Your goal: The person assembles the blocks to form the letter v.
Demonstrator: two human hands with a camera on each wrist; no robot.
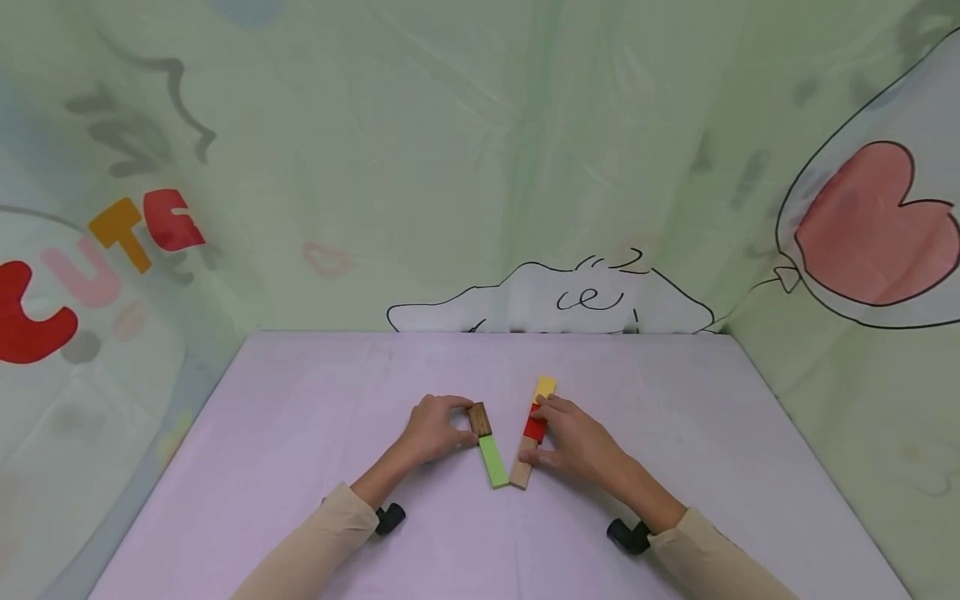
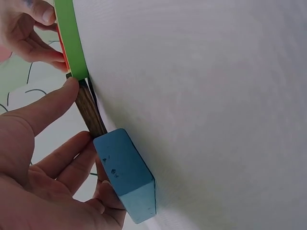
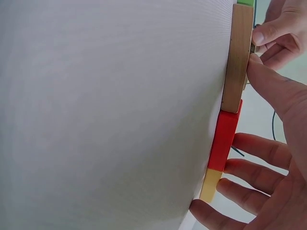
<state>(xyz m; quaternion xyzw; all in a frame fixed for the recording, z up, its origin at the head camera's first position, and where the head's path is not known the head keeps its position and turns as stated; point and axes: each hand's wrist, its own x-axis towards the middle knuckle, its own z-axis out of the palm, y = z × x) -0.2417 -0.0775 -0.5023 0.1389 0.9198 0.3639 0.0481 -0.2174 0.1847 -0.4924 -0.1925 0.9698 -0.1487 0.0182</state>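
Observation:
My left hand point(image 1: 435, 429) pinches a dark brown wooden block point(image 1: 479, 419) by its ends, between thumb and forefinger. One end of that block meets a light green block point(image 1: 493, 462). In the left wrist view a blue block point(image 2: 127, 167) lies against the other fingers; the head view hides it, and whether they hold it I cannot tell. My right hand point(image 1: 581, 437) rests along a row made of a yellow block point(image 1: 547, 386), a red block point(image 1: 535, 425) and a plain wooden block point(image 1: 522, 467). Its thumb touches the plain block, with fingers spread beside red and yellow.
The two rows form a V on the pale table point(image 1: 360, 367), their near ends meeting at the green and plain blocks. Behind it hangs a printed curtain point(image 1: 420, 167) with drawings. A black device point(image 1: 630, 536) sits at the right wrist, another point(image 1: 390, 518) at the left.

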